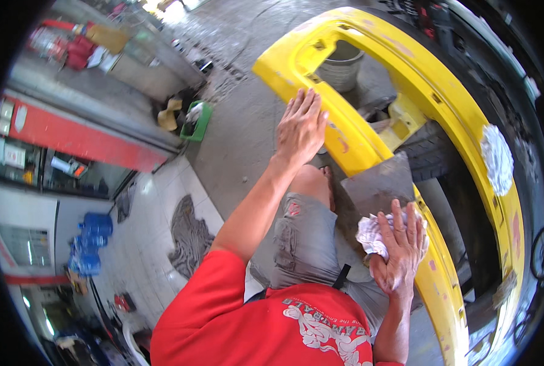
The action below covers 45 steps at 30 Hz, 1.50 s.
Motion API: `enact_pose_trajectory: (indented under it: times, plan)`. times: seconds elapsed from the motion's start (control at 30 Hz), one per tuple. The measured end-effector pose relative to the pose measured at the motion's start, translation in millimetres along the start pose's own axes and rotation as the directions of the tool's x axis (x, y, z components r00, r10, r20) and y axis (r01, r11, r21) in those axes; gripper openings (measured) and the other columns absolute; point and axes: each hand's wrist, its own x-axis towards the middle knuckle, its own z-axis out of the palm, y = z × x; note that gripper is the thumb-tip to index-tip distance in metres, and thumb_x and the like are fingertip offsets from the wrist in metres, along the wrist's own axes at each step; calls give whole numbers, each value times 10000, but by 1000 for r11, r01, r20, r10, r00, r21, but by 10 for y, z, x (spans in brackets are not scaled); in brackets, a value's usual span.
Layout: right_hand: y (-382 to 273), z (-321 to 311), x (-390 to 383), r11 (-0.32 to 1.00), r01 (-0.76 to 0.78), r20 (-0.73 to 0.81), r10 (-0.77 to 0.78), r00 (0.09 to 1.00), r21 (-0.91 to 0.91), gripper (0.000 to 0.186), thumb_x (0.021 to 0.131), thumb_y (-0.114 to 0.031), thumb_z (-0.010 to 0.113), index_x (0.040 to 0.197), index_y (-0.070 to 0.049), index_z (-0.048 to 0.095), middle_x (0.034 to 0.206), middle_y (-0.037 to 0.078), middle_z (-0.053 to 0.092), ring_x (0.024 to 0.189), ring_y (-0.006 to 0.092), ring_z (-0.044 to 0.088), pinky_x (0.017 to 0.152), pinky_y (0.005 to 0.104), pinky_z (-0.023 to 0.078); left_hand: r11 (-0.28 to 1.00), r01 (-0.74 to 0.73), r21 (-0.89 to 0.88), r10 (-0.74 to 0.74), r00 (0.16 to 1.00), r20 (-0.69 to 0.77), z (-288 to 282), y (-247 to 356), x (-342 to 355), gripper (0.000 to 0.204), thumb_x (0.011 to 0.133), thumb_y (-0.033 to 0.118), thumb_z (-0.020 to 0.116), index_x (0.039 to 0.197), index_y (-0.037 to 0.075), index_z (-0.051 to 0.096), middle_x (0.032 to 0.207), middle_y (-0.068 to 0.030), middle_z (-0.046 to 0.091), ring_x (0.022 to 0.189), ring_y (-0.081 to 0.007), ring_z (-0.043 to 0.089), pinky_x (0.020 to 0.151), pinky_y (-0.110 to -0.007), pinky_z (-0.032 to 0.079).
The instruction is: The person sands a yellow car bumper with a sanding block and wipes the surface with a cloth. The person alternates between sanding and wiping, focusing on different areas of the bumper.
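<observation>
A yellow vehicle body panel (348,137) with large openings and dull patches in its paint lies in front of me, to the right. My left hand (301,128) rests on its left edge, fingers stretched out and holding nothing. Under the palm and fingers of my right hand (400,250) is a crumpled white cloth (372,236), kept against a dark grey flat sheet (378,185) and the panel's near side. The sheet lies across the panel; the hand hides part of the cloth. Another crumpled white cloth (496,160) lies on the panel's right side.
A grey bucket (340,68) and a tyre (427,149) show through the panel's openings. To the left are a green basket (197,122), a grey rag (188,236) on the tiles and blue water bottles (92,241). A dark vehicle stands at the right.
</observation>
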Motion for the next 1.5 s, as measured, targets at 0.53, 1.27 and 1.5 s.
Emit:
enact_pose_trajectory:
  times: [0.53,1.27,1.5]
  plan:
    - [245,61,-167,975,92,-133,-66,989,201,755,836,-336,749,1558,-151,631,1784,123,394,1679,382,287,1368,588,198,943,-163,-291,247,928,279,-282,1529,-365,691,943,401,846,1473,11,636,1555,-197,614,1520,-459,480,1277,-626,311]
    - [1031,-1048,-2930,577,147,-534,588,608,803,620,875,-228,612,1435,28,682,1460,267,696,1418,429,631,1196,469,472,465,-259,-847,861,354,365,296,5263,225,444,1026,231,770,1429,68,681,1102,-97,760,971,-212,734,898,-367,584]
    - [1324,-725,-3107,712,-619,-524,684,507,331,744,892,-346,641,1608,-151,587,1706,107,516,1644,371,369,1366,607,139,221,-783,-581,974,146,175,1021,7094,-449,740,976,356,794,1659,323,513,1649,-157,570,1373,-331,684,1081,-512,592]
